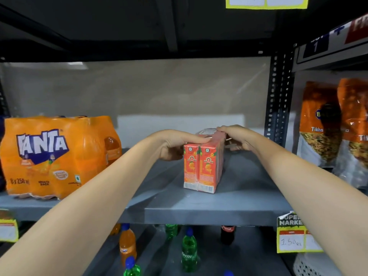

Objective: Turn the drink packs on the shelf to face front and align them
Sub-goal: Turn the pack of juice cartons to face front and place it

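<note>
A shrink-wrapped pack of orange-red juice cartons [201, 168] stands upright in the middle of the grey shelf [199, 208], its narrow end toward me. My left hand [175, 144] grips its left top edge, thumb on top. My right hand [237, 138] holds the far right top of the same pack, fingers curled over it. A large orange Fanta multipack [57, 156] stands at the left of the shelf with its logo facing front.
Snack bags [336, 128] hang in the bay to the right, past a perforated metal upright [278, 96]. Loose soda bottles [189, 250] stand on the shelf below. Yellow price tags [292, 234] hang from the shelf edge.
</note>
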